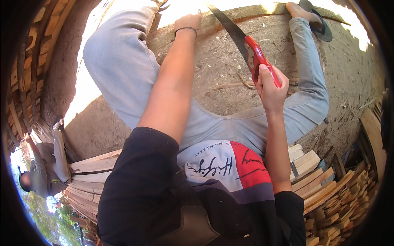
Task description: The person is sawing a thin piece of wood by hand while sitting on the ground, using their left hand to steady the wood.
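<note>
My right hand (271, 88) grips the red handle of a hand saw (255, 55). Its dark blade (227, 24) runs up and left to a long wooden plank (230, 14) lying across the dirt ground at the top of the view. My left hand (188, 22), with a dark band on the wrist, presses down on that plank just left of the blade. My legs in light grey trousers spread either side, and my right foot in a dark sandal (318, 20) rests on the plank's right part.
Stacked wooden boards (324, 188) and offcuts lie at the lower right, more boards (88, 172) at the lower left. Another person (45, 164) sits at the far left. A brick wall (28, 61) curves along the left edge. Sticks and wood chips litter the dirt.
</note>
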